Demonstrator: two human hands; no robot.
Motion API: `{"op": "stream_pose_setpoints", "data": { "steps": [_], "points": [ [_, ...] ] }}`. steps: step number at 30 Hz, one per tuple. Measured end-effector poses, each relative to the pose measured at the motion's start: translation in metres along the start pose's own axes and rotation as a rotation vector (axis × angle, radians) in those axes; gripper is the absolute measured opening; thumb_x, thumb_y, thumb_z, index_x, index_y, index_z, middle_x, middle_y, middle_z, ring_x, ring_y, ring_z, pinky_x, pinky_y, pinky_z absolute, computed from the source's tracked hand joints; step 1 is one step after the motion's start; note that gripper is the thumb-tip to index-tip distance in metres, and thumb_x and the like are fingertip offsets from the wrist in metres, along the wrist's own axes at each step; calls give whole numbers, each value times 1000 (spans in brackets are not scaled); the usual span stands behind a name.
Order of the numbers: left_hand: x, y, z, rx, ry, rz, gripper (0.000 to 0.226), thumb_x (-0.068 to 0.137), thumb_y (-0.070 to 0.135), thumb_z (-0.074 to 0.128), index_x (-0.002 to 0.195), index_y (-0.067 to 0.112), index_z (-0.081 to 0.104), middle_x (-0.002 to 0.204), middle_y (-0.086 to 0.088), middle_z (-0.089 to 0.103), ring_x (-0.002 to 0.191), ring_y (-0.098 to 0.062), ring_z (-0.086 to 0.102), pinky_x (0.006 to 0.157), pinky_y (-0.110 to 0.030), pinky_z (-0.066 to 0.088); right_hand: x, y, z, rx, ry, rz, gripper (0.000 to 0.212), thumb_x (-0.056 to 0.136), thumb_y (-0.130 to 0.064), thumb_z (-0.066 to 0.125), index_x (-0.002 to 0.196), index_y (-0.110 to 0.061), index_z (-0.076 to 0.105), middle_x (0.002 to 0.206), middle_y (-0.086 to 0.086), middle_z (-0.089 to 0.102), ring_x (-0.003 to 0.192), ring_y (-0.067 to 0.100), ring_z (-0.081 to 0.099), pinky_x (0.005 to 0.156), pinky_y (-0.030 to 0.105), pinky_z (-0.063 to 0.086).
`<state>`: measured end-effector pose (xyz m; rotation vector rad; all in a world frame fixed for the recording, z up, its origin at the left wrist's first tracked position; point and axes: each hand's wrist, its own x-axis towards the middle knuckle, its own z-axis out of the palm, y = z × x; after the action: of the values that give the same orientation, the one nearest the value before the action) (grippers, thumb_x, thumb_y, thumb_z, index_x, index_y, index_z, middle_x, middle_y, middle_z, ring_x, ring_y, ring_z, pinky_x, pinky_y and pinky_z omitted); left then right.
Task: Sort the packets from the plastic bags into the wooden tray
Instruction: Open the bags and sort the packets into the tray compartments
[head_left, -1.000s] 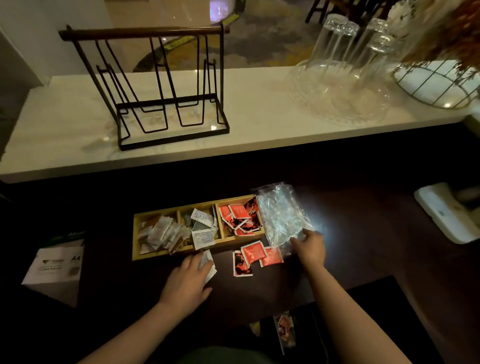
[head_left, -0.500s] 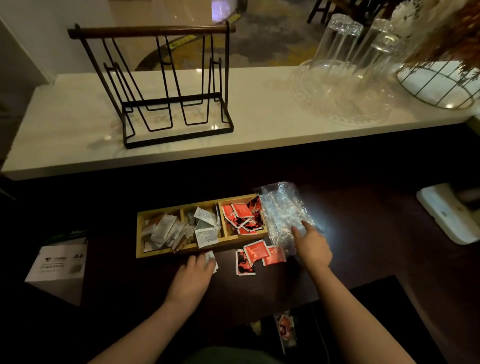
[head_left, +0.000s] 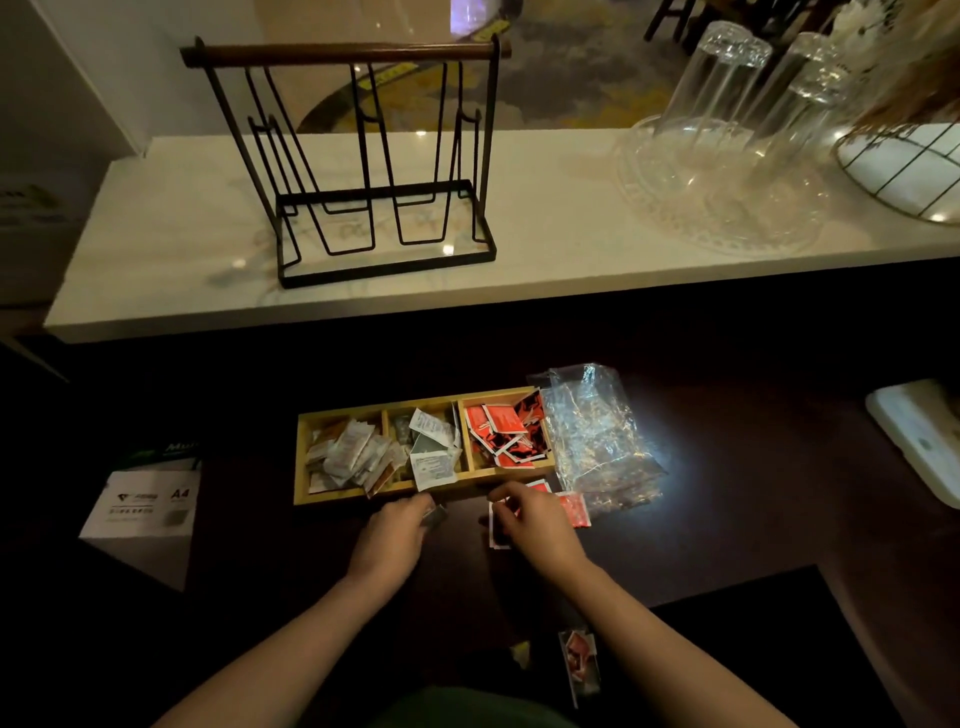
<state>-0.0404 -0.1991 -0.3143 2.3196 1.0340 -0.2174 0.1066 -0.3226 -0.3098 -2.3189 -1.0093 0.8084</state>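
The light, three-compartment wooden tray (head_left: 384, 497) looks matt, with a pale yellowish finish. Beside it the clear, crinkled plastic bag (head_left: 597, 436) is glossy and throws back bright glints. The red square packets (head_left: 498, 421) have a slight sheen; the white paper-like sachets (head_left: 434, 465) look dull. The dark brown table (head_left: 727, 509) is smooth with a soft shine. The white stone-look shelf (head_left: 545, 234) is polished, carrying a thin black metal wire rack (head_left: 363, 208) with a brown wooden bar, and clear glass tumblers (head_left: 711, 98).
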Motion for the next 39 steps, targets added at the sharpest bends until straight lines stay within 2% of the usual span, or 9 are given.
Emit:
{"op": "stream_pose_setpoints", "data": {
  "steps": [3, 6, 14, 19, 21, 25, 30, 35, 39],
  "points": [
    [0, 3, -9, -633, -54, -242, 17, 77, 6, 74, 88, 14, 63, 85, -2, 69, 81, -21, 68, 67, -35, 58, 7, -14, 6, 304, -102, 84, 14, 92, -12, 54, 99, -13, 66, 77, -3, 67, 52, 5, 58, 54, 21, 47],
    [-7, 9, -17, -1085, -141, -359, 24, 77, 0, 72, 99, 8, 64, 93, -11, 72, 79, -22, 70, 57, -32, 59, 11, -28, 8, 588, -183, 162, 18, 96, -13, 48, 96, -7, 65, 76, 4, 66, 50, 7, 59, 48, 19, 48],
    [-16, 14, -37, -1256, -143, -319, 37, 78, 10, 73, 112, 2, 62, 99, -15, 73, 80, -23, 72, 58, -29, 56, 9, -55, -1, 927, -326, 146, 42, 99, -35, 40, 103, -3, 66, 84, 3, 73, 77, 18, 71, 63, 27, 56],
    [-16, 9, -52, -1662, -321, -444, 52, 96, 49, 34, 114, 7, 60, 108, -23, 70, 90, -34, 70, 72, -37, 58, 16, -60, 2, 761, -196, 71, 9, 91, -12, 58, 91, -4, 62, 86, 8, 67, 66, 9, 69, 54, 22, 56],
    [-16, 5, -56, -1751, -373, -442, 45, 99, 38, 36, 119, 2, 55, 109, -26, 68, 93, -35, 70, 76, -38, 58, 20, -59, 3, 817, -146, 121, 15, 91, -9, 58, 96, 5, 60, 89, 15, 67, 66, 16, 69, 50, 23, 57],
    [-16, 2, -52, -1521, -255, -422, 25, 97, 7, 42, 121, 1, 49, 105, -25, 69, 93, -33, 71, 74, -36, 60, 23, -54, 7, 787, -110, 144, 17, 93, -11, 55, 103, 3, 58, 91, 16, 68, 66, 22, 68, 48, 24, 55],
    [-22, -5, -45, -400, 76, -36, 18, 94, 20, 52, 102, 12, 65, 90, -3, 69, 86, -20, 65, 70, -23, 46, 20, -39, 13, 710, 61, 173, 16, 95, -14, 52, 104, -2, 58, 86, 16, 70, 61, 25, 68, 45, 26, 51],
    [0, -21, -65, -281, 491, -77, 21, 92, 24, 56, 101, 10, 69, 99, 1, 60, 96, -15, 55, 79, -25, 41, 29, -42, 3, 509, 210, 123, 16, 93, -19, 56, 98, -6, 63, 77, 4, 68, 57, 13, 65, 51, 30, 55],
    [25, -41, -82, -203, 568, -115, 24, 92, 18, 56, 107, 3, 68, 102, -10, 61, 88, -20, 57, 70, -25, 38, 53, -59, -4, 368, 166, 76, 17, 88, -24, 64, 96, -9, 60, 79, 4, 64, 71, 22, 64, 70, 43, 57]
  ]
}}
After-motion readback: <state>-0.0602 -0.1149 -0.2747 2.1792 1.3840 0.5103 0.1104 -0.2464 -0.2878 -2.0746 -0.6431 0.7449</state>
